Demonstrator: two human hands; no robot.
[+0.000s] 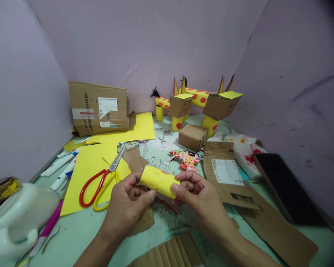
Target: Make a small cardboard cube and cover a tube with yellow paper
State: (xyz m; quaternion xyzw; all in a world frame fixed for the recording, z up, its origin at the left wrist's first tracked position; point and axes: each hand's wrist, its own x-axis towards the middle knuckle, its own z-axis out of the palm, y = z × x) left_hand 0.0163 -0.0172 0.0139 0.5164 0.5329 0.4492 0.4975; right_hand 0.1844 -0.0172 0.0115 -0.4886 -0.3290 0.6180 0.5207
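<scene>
Between my two hands is a small rolled tube of yellow paper (160, 181), lying almost level, with a trace of orange-red on its top edge. My left hand (132, 204) grips its left end between thumb and fingers. At the right end, my right hand (196, 193) pinches the tube, its thumb on the front face. Scissors (105, 185) with one red and one yellow handle loop lie left of my left hand on yellow paper sheets (72, 193). Beyond the hands stand two cardboard-and-paper animal figures, a smaller one (180, 105) and a larger one (221, 105), yellow with red spots.
A flattened cardboard box (97, 111) leans at the back left. A small brown box (192, 137) sits before the figures. Cardboard strips (278, 222) and a phone (288, 189) are at right. A white mug (25, 215) and white markers (59, 165) are at left.
</scene>
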